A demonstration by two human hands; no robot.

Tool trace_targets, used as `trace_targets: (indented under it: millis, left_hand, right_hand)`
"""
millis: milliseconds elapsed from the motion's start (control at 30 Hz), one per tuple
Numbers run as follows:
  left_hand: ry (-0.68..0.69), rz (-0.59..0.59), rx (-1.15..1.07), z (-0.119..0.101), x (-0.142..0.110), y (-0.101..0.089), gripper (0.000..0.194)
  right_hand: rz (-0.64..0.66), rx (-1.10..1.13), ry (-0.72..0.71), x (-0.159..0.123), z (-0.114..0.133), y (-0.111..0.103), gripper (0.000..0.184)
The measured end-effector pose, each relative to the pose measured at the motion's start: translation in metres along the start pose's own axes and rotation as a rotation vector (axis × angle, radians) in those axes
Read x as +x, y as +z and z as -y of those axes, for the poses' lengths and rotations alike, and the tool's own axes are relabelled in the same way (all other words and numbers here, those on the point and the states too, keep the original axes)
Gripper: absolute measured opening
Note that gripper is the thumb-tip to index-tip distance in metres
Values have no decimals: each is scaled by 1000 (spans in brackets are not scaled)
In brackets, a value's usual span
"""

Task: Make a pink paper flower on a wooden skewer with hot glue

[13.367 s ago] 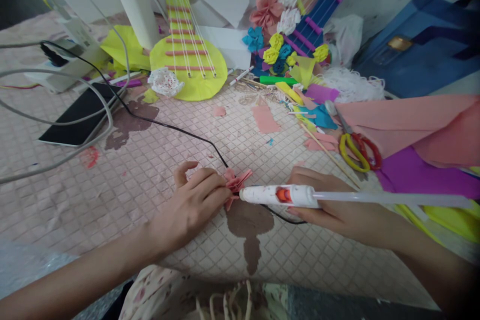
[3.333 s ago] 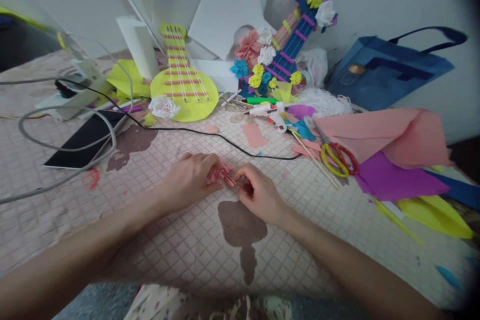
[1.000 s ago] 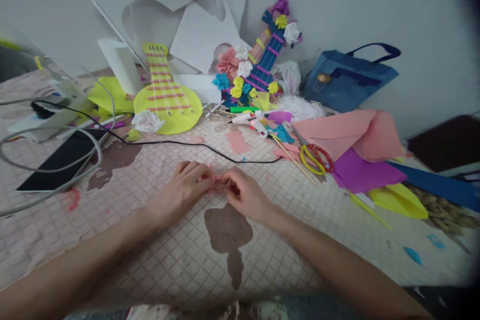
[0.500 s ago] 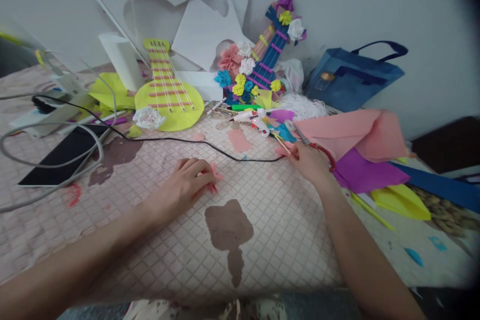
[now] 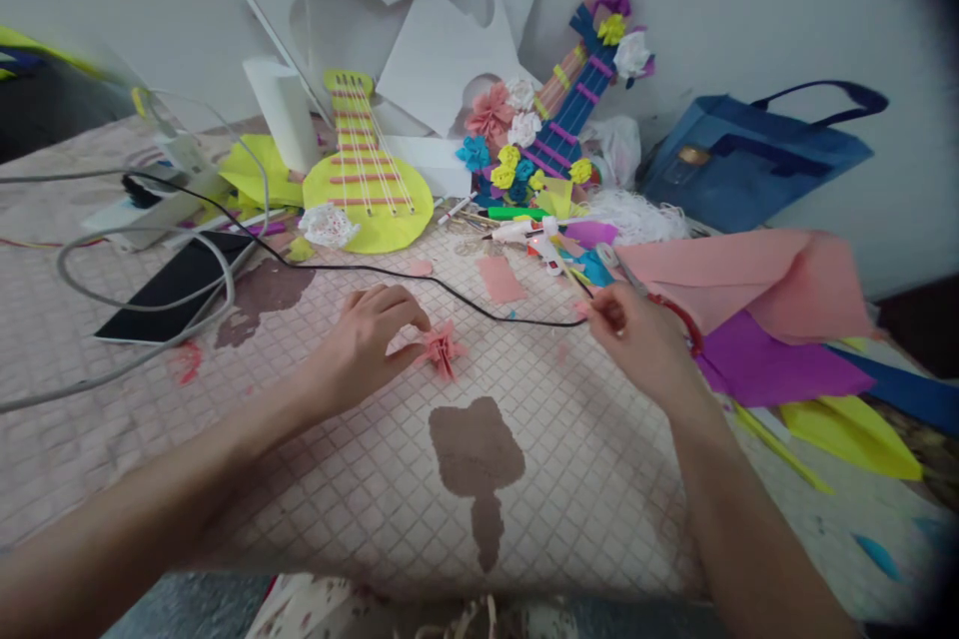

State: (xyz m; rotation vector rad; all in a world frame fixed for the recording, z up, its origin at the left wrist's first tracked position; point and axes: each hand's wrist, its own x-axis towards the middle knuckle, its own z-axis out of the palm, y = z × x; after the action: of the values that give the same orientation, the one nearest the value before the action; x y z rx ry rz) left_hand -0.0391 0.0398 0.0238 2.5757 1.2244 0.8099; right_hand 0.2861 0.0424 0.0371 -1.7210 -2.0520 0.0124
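- The right hand (image 5: 640,334) covers most of the scissors (image 5: 678,318); a red handle loop shows beside it.
- Its fingertips meet the lower end of a wooden stick (image 5: 575,276); whether that grip is clamped on the stick, I cannot tell.
- The black cord (image 5: 390,271) runs out of sight behind those fingertips, near the white glue gun (image 5: 524,234).
- The left hand (image 5: 367,344) has its grip apart, finger and thumb at the left side of the pink paper flower (image 5: 444,349).
- The flower sits on the desk (image 5: 337,489) between the 2 hands, its left petals partly hidden.
- Both forearms are cut off below.
- Patterned cover with 1 brown patch (image 5: 478,449) stretches from flower to near edge, giving room; scraps crowd the right side.
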Motion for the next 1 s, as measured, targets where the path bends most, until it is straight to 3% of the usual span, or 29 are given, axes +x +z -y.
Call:
trace_targets:
  millis: [100,233,400,600,867,1000]
  left_hand:
    - [-16,15,-4,0,-1,0,2]
    - [-44,65,-6,-1,-2,1,9]
    - [-70,62,-14,-2,-4,9,16]
    - [-101,100,-12,-1,-4,16,17]
    - [-221,162,-66,-1,-3,16,16]
    - [-249,172,-119,-1,-3,13,13]
  right_hand:
    - [196,385,-133,-13,38,10,10]
    - [333,592,-165,-26,74,26,12]
    - [328,567,-99,-28,92,40,11]
    - [323,531,-136,-28,104,56,18]
    - [319,497,-147,-27,105,61,18]
    - [314,471,-246,-26,101,62,18]
